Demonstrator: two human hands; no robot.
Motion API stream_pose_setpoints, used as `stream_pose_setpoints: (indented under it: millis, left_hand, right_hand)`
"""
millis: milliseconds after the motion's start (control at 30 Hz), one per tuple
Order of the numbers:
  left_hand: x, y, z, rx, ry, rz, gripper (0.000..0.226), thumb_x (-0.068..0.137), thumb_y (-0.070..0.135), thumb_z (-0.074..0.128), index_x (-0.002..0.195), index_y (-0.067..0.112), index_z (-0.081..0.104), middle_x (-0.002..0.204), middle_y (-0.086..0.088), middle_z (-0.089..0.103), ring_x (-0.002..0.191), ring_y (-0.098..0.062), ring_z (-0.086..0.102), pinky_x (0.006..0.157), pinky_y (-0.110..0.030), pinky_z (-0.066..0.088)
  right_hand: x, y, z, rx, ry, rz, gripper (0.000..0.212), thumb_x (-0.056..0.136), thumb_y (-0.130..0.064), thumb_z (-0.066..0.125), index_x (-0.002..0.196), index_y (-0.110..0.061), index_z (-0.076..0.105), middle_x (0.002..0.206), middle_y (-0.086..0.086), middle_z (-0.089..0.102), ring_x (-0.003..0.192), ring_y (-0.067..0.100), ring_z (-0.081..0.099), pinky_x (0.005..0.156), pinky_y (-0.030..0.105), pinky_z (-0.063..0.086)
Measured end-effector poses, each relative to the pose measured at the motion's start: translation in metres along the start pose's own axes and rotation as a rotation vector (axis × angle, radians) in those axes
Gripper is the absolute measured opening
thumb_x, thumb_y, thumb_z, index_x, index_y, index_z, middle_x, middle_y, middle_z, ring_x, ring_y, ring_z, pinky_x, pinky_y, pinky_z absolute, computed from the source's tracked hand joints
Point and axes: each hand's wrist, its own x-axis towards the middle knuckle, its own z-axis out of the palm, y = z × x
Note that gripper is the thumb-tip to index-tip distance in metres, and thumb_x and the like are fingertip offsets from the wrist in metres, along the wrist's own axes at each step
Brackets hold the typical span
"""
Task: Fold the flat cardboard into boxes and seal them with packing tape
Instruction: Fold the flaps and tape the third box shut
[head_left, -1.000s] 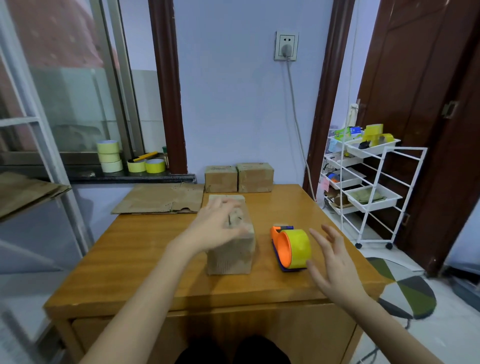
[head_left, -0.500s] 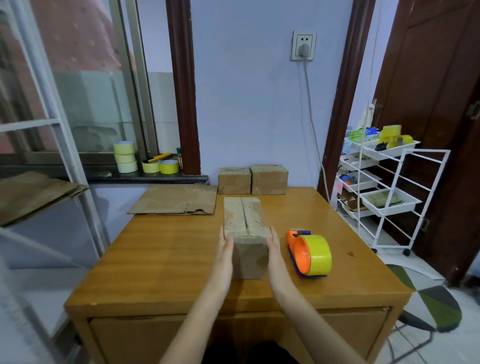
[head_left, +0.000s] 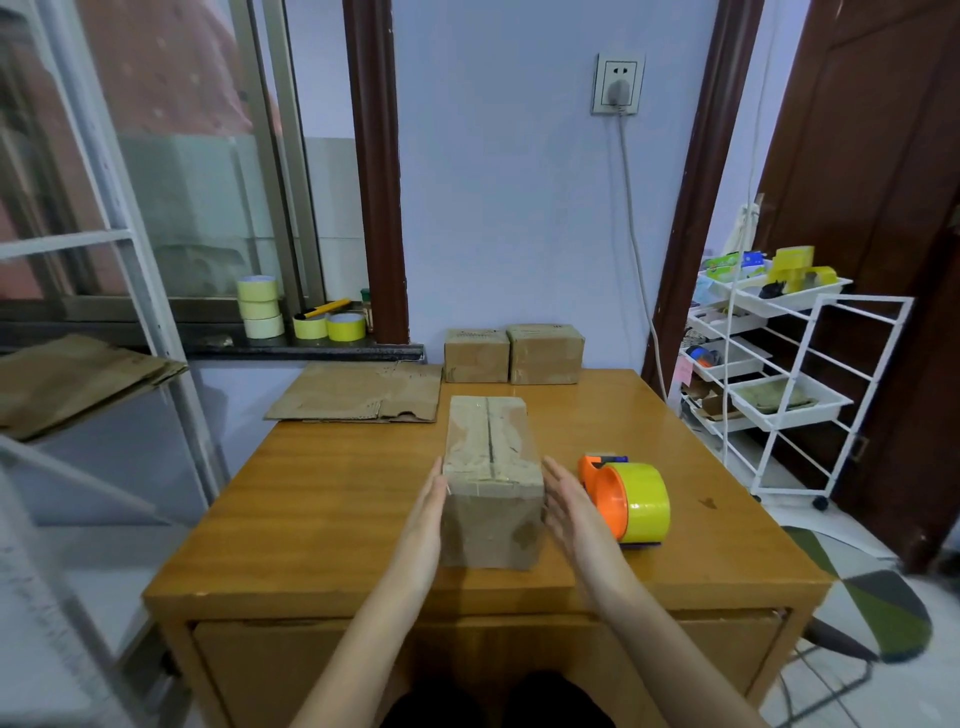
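A taped cardboard box (head_left: 491, 470) stands lengthwise on the wooden table (head_left: 322, 499), its top seam running away from me. My left hand (head_left: 427, 525) lies flat against the box's left side with straight fingers. My right hand (head_left: 569, 512) is flat along the right side, fingers straight, touching or just off the cardboard. An orange tape dispenser with a yellow roll (head_left: 626, 501) sits just right of my right hand. Flat cardboard (head_left: 358, 399) lies at the table's far left corner. Two finished boxes (head_left: 514, 355) stand against the wall.
Several yellow tape rolls (head_left: 291, 314) sit on the window sill. More flat cardboard (head_left: 72, 376) lies on a shelf at the left. A white wire cart (head_left: 769, 364) with trays stands to the right of the table, near a brown door.
My left hand came off the top of the box and my right hand swung in from the right; both now flank the box's sides. The box is turned lengthwise.
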Motion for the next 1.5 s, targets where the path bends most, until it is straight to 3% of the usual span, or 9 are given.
stream_pose_setpoints:
  millis: [100,200,300,467,733,900,1067,1300,1500]
  left_hand:
    - [0.005,-0.005,-0.026,0.103,0.005,0.077,0.028,0.098,0.029,0.042,0.124,0.037,0.045,0.138,0.007,0.047,0.128,-0.012,0.045,0.103,-0.03,0.042]
    - [0.006,-0.006,-0.04,0.24,-0.012,0.136,0.044,0.096,0.001,0.047,0.12,0.037,0.049,0.122,0.003,0.054,0.102,-0.009,0.06,0.078,-0.021,0.054]
    - [0.005,-0.004,-0.043,0.355,-0.105,0.175,0.057,0.091,-0.009,0.05,0.118,0.042,0.051,0.112,0.0,0.055,0.091,-0.015,0.061,0.076,-0.024,0.055]
    - [0.008,-0.006,-0.041,0.47,-0.089,0.224,0.058,0.089,-0.002,0.059,0.115,0.049,0.051,0.105,0.004,0.056,0.086,-0.018,0.061,0.078,-0.037,0.057]
    - [0.013,-0.003,-0.034,0.621,-0.032,0.292,0.035,0.086,0.017,0.068,0.107,0.042,0.057,0.088,0.011,0.062,0.073,-0.007,0.063,0.068,-0.023,0.054]
    - [0.019,0.0,-0.042,0.598,-0.083,0.245,0.027,0.087,0.022,0.066,0.107,0.04,0.062,0.089,0.01,0.064,0.075,-0.011,0.066,0.071,-0.037,0.059]
    - [0.021,0.003,-0.036,0.613,-0.053,0.29,0.016,0.086,0.028,0.067,0.094,0.041,0.061,0.08,0.007,0.065,0.07,-0.013,0.065,0.07,-0.039,0.057]
    - [0.017,0.001,-0.038,0.643,-0.069,0.279,0.03,0.085,0.022,0.07,0.108,0.038,0.059,0.088,0.014,0.064,0.076,0.002,0.063,0.063,-0.009,0.046]
    - [0.017,-0.001,-0.037,0.654,-0.058,0.282,0.037,0.084,0.018,0.071,0.113,0.036,0.057,0.089,0.012,0.063,0.078,-0.001,0.062,0.064,-0.012,0.048]
  right_hand:
    - [0.002,0.003,-0.019,-0.063,0.007,0.017,0.046,0.1,-0.012,0.045,0.132,-0.045,0.039,0.145,-0.003,0.042,0.126,0.008,0.05,0.107,0.035,0.042]
    - [0.003,-0.001,-0.03,-0.176,-0.07,-0.063,0.058,0.096,-0.003,0.051,0.134,-0.045,0.04,0.141,-0.01,0.045,0.124,0.006,0.051,0.102,0.036,0.047]
    - [0.007,-0.004,-0.033,-0.297,-0.171,-0.139,0.056,0.093,-0.005,0.056,0.135,-0.04,0.044,0.136,-0.009,0.048,0.126,0.005,0.047,0.097,0.029,0.049]
    - [0.012,-0.008,-0.035,-0.381,-0.165,-0.197,0.049,0.092,-0.004,0.059,0.125,-0.039,0.052,0.13,-0.009,0.049,0.121,0.0,0.048,0.092,0.022,0.05]
    - [0.017,0.001,-0.03,-0.423,-0.082,-0.261,0.042,0.087,-0.007,0.066,0.12,-0.033,0.058,0.119,-0.014,0.054,0.114,0.003,0.054,0.085,0.019,0.051]
    - [0.023,-0.005,-0.037,-0.318,-0.099,-0.218,0.03,0.09,-0.01,0.063,0.111,-0.031,0.063,0.112,-0.006,0.06,0.104,-0.003,0.057,0.076,0.012,0.048]
    - [0.023,0.002,-0.033,-0.401,-0.049,-0.288,0.032,0.09,-0.015,0.065,0.11,-0.04,0.06,0.11,-0.016,0.058,0.106,0.002,0.058,0.077,0.016,0.051]
    - [0.02,0.01,-0.038,-0.497,-0.125,-0.31,0.051,0.087,-0.013,0.068,0.125,-0.041,0.049,0.128,-0.013,0.049,0.119,-0.005,0.046,0.082,0.016,0.051]
    - [0.018,0.016,-0.036,-0.64,-0.114,-0.383,0.053,0.091,-0.023,0.063,0.134,-0.039,0.037,0.136,-0.009,0.043,0.12,-0.001,0.045,0.095,0.018,0.046]
